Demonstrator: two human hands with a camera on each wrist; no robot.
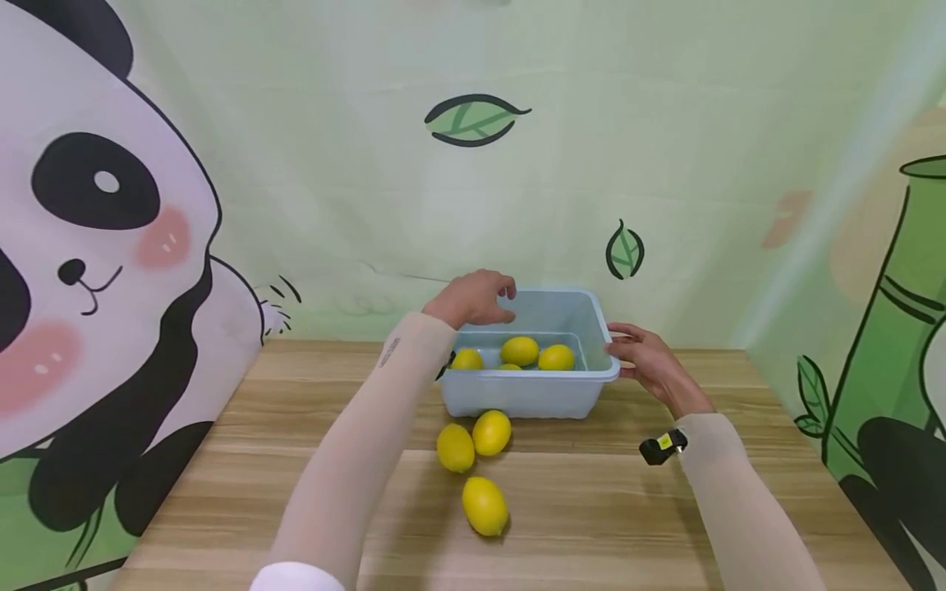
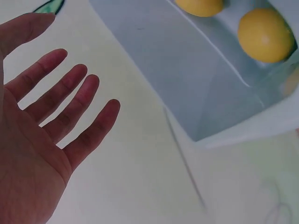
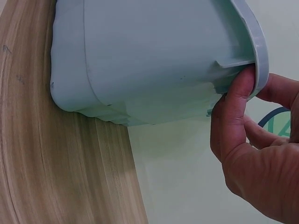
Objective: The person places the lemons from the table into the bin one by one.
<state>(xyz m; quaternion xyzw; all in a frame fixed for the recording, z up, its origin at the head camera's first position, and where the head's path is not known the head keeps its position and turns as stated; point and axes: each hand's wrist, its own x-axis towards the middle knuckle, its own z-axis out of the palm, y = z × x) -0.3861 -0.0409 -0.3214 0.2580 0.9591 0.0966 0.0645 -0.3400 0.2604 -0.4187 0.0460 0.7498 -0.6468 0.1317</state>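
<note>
A light blue plastic bin [image 1: 525, 398] stands on the wooden table near the back wall, with several yellow lemons [image 1: 556, 358] on its floor. Above the bin's back left part is my left hand [image 1: 473, 300]; in the left wrist view its fingers [image 2: 77, 112] are spread and hold nothing. At the bin's right end, my right hand [image 1: 650, 361] grips the rim [image 3: 259, 51], with fingers on both sides of it in the right wrist view. Three more lemons lie on the table in front of the bin: two side by side [image 1: 455, 448] and one nearer [image 1: 485, 506].
The wooden table [image 1: 591, 509] runs back to a pale green printed wall cloth [image 1: 355, 164]. A large panda is drawn on its left and bamboo on its right. My left forearm [image 1: 347, 460] reaches across the table just left of the loose lemons.
</note>
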